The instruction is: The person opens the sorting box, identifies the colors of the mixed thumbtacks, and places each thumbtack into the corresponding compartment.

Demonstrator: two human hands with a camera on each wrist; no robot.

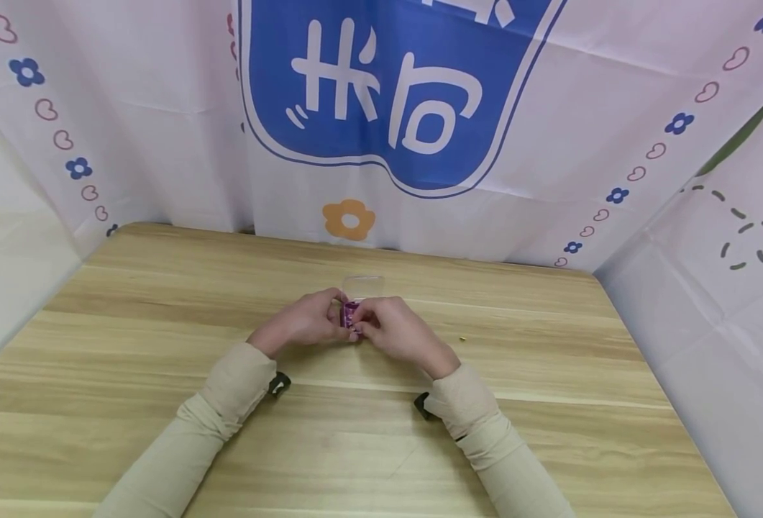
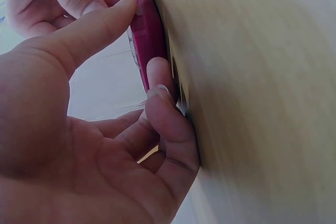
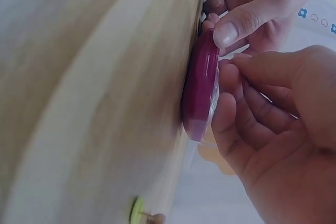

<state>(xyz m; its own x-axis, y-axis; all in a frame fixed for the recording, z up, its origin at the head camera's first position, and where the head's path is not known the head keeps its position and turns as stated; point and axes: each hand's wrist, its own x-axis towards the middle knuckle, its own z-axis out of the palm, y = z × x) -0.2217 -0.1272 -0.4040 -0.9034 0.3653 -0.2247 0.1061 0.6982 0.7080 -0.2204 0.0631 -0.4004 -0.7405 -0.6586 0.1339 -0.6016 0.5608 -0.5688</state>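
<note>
A small purple case (image 1: 349, 314) with a faceted underside lies on the wooden table, its clear lid (image 1: 364, 288) swung open to the back. My left hand (image 1: 312, 316) grips the case from the left; in the left wrist view its thumb presses the near end of the purple body (image 2: 147, 30). Over the open side, my right hand (image 1: 399, 332) brings thumb and index fingertip together, the other fingers curled beside the case (image 3: 202, 80). I cannot tell whether anything is between those fingertips. Right of this hand lies a small yellow thumbtack-like piece (image 3: 136, 212), its stem pointing up.
The wooden table (image 1: 329, 446) runs back to a white curtain (image 1: 517, 223) with a blue printed emblem. White sheeting (image 1: 711, 324) also hangs along the right side. A dark band (image 1: 279, 384) sits at the left wrist and another (image 1: 423, 406) at the right.
</note>
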